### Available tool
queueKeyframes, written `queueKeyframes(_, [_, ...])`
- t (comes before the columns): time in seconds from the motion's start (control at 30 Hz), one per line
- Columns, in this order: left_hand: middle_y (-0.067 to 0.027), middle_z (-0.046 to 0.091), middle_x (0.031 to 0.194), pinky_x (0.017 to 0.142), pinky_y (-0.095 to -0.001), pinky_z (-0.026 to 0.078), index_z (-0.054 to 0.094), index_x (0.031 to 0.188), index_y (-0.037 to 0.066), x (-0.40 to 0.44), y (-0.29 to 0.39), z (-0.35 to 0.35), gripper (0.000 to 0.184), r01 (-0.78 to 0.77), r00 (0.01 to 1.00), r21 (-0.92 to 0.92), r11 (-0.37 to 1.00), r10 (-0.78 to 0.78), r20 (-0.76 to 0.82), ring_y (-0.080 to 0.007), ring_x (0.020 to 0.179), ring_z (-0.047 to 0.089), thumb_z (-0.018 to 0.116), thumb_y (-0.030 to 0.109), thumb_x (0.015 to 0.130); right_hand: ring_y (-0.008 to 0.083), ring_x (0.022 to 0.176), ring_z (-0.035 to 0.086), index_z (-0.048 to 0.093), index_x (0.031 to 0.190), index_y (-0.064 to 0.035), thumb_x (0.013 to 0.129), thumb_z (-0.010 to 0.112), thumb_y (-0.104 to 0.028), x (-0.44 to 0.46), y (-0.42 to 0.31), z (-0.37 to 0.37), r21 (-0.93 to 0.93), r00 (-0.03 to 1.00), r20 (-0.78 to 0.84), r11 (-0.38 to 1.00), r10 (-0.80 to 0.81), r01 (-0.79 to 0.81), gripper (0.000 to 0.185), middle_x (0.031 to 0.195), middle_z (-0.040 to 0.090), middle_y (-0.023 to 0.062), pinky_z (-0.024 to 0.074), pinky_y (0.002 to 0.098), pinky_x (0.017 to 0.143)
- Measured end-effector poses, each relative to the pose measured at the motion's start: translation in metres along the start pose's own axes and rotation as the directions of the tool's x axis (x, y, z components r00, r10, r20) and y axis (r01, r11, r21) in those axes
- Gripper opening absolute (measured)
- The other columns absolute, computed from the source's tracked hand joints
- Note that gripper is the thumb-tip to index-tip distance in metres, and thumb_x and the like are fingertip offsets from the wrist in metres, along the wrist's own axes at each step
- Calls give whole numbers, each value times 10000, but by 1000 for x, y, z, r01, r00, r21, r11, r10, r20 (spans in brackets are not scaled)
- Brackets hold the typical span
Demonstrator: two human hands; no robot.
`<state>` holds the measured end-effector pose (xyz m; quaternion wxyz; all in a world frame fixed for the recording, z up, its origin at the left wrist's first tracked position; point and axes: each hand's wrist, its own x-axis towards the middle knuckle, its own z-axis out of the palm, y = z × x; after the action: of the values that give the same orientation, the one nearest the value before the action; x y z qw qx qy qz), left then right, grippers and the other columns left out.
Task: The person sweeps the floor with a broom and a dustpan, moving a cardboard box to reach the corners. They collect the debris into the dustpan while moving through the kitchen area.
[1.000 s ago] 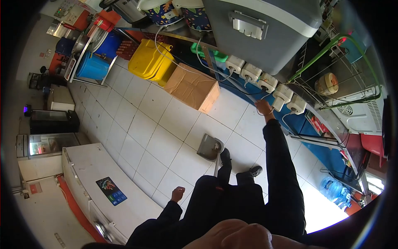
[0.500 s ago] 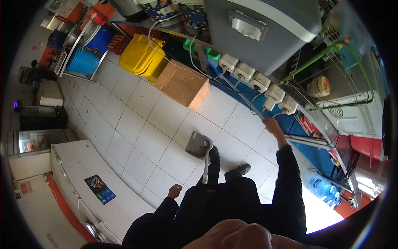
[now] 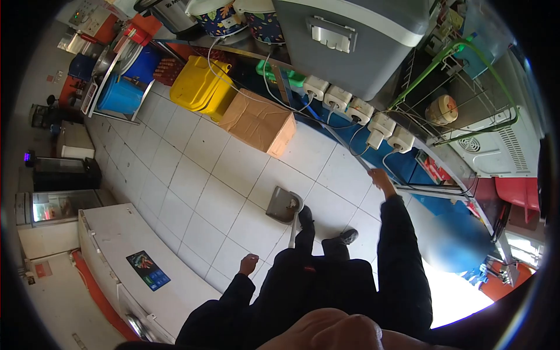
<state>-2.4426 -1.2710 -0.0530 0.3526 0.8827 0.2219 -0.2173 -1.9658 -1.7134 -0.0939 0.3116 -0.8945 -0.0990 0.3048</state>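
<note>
My left hand (image 3: pixel 249 264) hangs in front of my left side with its fingers curled, and nothing shows in it. Farther out on the right, my right hand (image 3: pixel 382 182) is closed at the end of a thin grey pole (image 3: pixel 345 147); the pole runs along the low edge of the shelving, and its far end cannot be made out. A grey dustpan (image 3: pixel 281 205) lies on the tiles by my left shoe, with some debris in it. Its upright handle (image 3: pixel 293 230) rises toward my body, apart from both hands.
A cardboard box (image 3: pixel 256 125) and a yellow bin (image 3: pixel 198 87) stand on the tiled floor ahead. Several white sockets (image 3: pixel 382 129) with cords line the shelving's edge. A grey cooler (image 3: pixel 356 58) sits above. To the left is a white chest freezer (image 3: pixel 111 233).
The view has shifted slightly. The dustpan's handle now shows less, its top hidden by my dark clothing. My right hand stays near the shelving edge, and my left hand remains curled.
</note>
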Motion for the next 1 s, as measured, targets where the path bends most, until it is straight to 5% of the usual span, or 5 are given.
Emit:
queueKeyframes(0.23, [-109, 594, 819, 681, -336, 455, 586, 781, 59, 7, 3, 23, 223, 223, 973, -143, 964, -210, 99, -253, 778, 573, 529, 271, 745, 108, 332, 388, 507, 1056, -116, 813, 494, -298, -125, -46, -12, 392, 888, 165, 798, 429, -458, 304, 487, 473, 40, 309, 255, 289])
queueKeyframes(0.43, [-124, 593, 819, 701, -338, 450, 584, 797, 57, 35, 17, 20, 234, 254, 962, -188, 949, -228, 153, -272, 796, 566, 517, 275, 743, 98, 336, 358, 491, 873, -8, 816, 473, -188, -103, -100, 9, 549, 926, 375, 813, -34, -192, 189, 459, 379, 7, 281, 246, 312])
queueKeyframes(0.47, [-124, 593, 819, 701, -338, 450, 584, 797, 57, 39, 16, 20, 234, 249, 963, -180, 952, -222, 155, -272, 796, 566, 517, 275, 743, 94, 327, 331, 454, 736, -28, 820, 458, -161, -89, -122, 1, 781, 849, 523, 362, 66, -509, 157, 451, 367, 5, 269, 238, 313])
queueKeyframes(0.6, [-118, 597, 801, 707, -349, 447, 588, 790, 57, 50, 24, 10, 270, 198, 975, -131, 971, -182, 125, -268, 799, 565, 500, 308, 748, 79, 358, 291, 429, 923, 5, 852, 343, -114, -16, -106, 36, 802, 800, 592, -26, -97, -596, 163, 474, 316, -32, 245, 216, 331])
queueKeyframes(1.0, [-104, 571, 818, 633, -324, 467, 490, 976, 58, 44, 23, 18, 362, -53, 997, -263, 963, 67, 42, -232, 714, 569, 579, 56, 625, 80, 356, 317, 410, 909, -36, 854, 343, -110, -147, -42, 34, 761, 802, 598, -326, 17, -561, 113, 461, 336, -25, 269, 209, 332])
